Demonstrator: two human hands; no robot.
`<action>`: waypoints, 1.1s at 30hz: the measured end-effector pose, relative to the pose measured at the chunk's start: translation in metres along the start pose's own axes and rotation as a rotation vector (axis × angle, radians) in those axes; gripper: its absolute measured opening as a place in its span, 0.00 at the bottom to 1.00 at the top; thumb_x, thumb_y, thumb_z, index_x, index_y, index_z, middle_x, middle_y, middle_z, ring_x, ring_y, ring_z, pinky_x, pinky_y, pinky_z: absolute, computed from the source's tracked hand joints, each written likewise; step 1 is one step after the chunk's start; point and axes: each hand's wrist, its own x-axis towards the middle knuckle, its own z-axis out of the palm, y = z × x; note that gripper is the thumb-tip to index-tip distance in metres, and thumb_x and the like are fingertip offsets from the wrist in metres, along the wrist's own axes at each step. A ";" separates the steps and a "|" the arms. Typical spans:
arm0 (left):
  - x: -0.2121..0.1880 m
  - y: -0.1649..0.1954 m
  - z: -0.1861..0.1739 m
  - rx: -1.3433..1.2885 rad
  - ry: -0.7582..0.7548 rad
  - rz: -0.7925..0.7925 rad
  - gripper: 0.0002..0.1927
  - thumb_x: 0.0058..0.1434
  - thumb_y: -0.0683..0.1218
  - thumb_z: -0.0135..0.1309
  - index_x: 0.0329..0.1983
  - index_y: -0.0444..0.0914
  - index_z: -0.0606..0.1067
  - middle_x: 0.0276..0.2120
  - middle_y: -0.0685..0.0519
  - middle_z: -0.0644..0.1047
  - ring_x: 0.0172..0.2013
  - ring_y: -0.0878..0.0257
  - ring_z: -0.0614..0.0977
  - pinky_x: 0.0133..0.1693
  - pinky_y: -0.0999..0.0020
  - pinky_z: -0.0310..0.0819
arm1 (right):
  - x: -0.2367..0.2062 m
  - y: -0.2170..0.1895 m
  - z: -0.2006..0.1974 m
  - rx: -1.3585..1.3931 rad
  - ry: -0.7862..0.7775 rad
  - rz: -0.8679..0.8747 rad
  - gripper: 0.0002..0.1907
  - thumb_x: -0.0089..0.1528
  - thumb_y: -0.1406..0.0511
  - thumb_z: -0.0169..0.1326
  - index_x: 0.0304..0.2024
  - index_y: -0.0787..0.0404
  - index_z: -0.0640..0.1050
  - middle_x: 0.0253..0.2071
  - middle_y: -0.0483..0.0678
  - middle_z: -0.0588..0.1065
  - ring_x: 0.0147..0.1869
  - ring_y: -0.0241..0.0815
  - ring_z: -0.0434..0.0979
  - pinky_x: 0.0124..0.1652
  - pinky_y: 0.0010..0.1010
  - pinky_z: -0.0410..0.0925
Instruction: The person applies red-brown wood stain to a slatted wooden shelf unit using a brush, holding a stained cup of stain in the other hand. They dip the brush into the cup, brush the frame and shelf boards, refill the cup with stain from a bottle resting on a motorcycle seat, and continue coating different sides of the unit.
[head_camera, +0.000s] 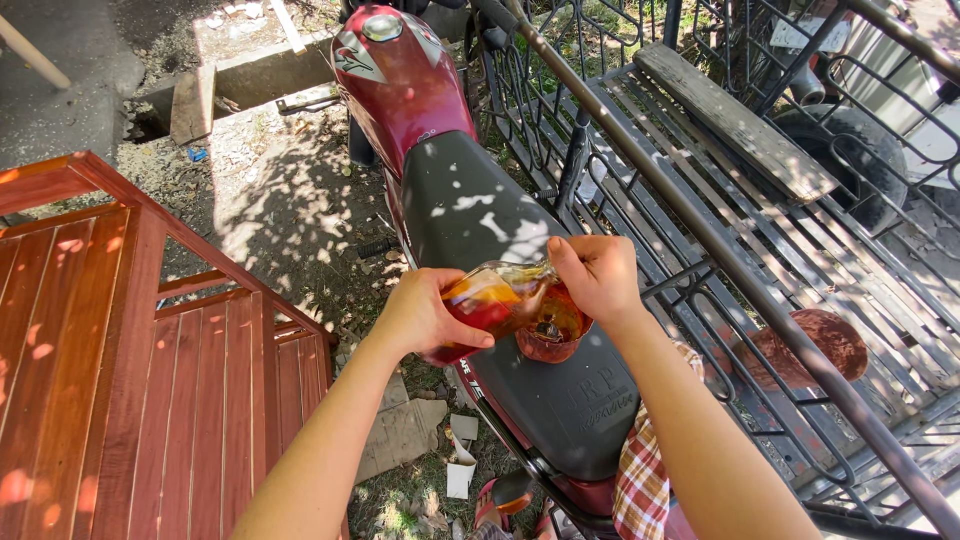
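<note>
Over the rear half of the black motorcycle seat (480, 210), the left hand (425, 315) wraps its fingers around a clear bottle (490, 300) of amber liquid, tilted neck-down. The right hand (598, 275) pinches the bottle's neck above a small reddish bowl (550, 335) standing on the seat. Farther off lies the red fuel tank (395, 75).

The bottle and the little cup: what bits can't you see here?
- Head view: bottle mouth, hidden behind the right hand.
- Bottle's base, covered by the left hand.
- What lies in the small brown cup: too small and dark to tell.
- Motorcycle seat rear, cut off by the bottom edge.
</note>
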 end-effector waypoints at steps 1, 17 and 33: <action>0.001 -0.001 0.002 -0.109 -0.037 0.047 0.36 0.27 0.58 0.76 0.42 0.42 0.82 0.33 0.52 0.86 0.35 0.58 0.88 0.43 0.65 0.80 | 0.001 0.003 -0.004 -0.009 -0.036 -0.052 0.23 0.65 0.54 0.54 0.27 0.66 0.80 0.18 0.54 0.70 0.20 0.52 0.66 0.24 0.40 0.63; 0.016 0.016 -0.005 0.342 0.018 -0.130 0.37 0.29 0.60 0.76 0.46 0.49 0.81 0.35 0.52 0.84 0.37 0.53 0.85 0.43 0.59 0.79 | 0.015 0.001 -0.055 0.184 -0.466 0.594 0.20 0.63 0.57 0.59 0.54 0.60 0.83 0.35 0.50 0.82 0.37 0.42 0.83 0.37 0.34 0.71; 0.018 0.014 -0.010 0.592 -0.018 -0.092 0.33 0.32 0.58 0.76 0.44 0.49 0.81 0.35 0.52 0.83 0.41 0.53 0.84 0.44 0.55 0.78 | 0.005 0.042 -0.065 0.379 -0.197 0.326 0.20 0.54 0.77 0.64 0.49 0.61 0.82 0.45 0.48 0.79 0.46 0.36 0.83 0.47 0.26 0.79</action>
